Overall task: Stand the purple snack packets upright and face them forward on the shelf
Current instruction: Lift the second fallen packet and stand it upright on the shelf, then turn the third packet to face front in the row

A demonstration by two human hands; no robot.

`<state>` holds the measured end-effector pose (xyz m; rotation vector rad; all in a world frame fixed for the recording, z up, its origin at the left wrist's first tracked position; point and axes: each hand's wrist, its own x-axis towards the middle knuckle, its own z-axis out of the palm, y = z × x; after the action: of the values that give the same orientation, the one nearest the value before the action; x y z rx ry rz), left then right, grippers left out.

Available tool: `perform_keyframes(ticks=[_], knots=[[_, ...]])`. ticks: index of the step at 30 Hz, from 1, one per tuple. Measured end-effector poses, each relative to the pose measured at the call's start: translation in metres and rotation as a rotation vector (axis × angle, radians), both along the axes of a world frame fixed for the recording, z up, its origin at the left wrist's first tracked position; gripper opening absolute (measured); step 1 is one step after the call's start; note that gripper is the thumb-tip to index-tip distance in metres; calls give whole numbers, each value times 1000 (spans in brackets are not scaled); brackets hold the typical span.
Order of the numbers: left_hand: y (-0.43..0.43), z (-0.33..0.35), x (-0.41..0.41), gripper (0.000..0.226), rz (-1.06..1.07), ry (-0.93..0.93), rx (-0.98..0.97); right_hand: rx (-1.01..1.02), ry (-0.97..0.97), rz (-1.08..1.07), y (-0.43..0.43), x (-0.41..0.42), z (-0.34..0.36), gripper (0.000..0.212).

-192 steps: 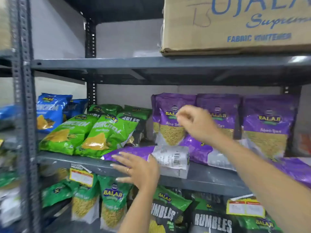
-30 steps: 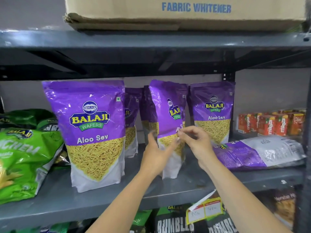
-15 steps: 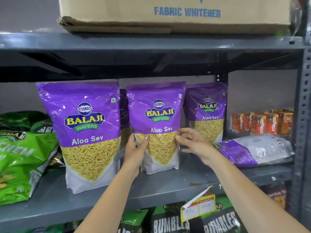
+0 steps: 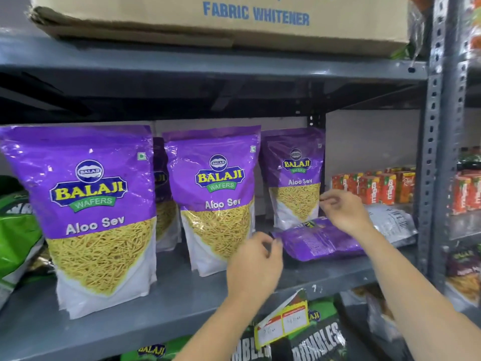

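Observation:
Three purple Aloo Sev packets stand upright and face forward on the grey shelf [image 4: 169, 306]: a large one at the left [image 4: 88, 212], one in the middle [image 4: 216, 196], one further back on the right [image 4: 295, 175]. Another purple packet [image 4: 162, 194] stands behind, partly hidden. A purple packet [image 4: 320, 239] lies flat on its face at the right. My left hand [image 4: 256, 267] hovers at its left end, fingers curled, holding nothing. My right hand [image 4: 343, 211] is above the lying packet, fingers loosely bent and empty.
Green snack bags [image 4: 15, 238] crowd the shelf's left end. Orange juice cartons [image 4: 374, 186] stand at the back right. A cardboard box [image 4: 234, 19] sits on the shelf above. A grey upright post [image 4: 440, 152] bounds the right side. A price tag [image 4: 282, 324] hangs from the shelf edge.
Both hands have let go of the middle packet, which now stands facing forward. They have moved right, to the packet lying flat.

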<state>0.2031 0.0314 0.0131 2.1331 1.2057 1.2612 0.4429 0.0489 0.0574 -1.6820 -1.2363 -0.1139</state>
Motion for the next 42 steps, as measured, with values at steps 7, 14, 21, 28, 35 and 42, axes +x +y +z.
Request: perform_keyframes(ticks=[7,14,21,28,35,42], knots=[[29,26,73,23,-256,62,-589,-75,-314,-208,-25,33,-30,27],[44,97,98,31,-199,-118,-53,-125,-241,-263,-41,46,-10,54],[56,174,100,34,17,-118,306,87,78,38,-39,45,6,28],[60,186,110,34,-44,-409,449,-71,472,468,-29,42,-13,106],[49,101,125,55,-161,-740,56,51,655,568,-18,44,-26,85],[61,65,121,18,-102,-647,88,69,704,602,-9,52,-22,63]])
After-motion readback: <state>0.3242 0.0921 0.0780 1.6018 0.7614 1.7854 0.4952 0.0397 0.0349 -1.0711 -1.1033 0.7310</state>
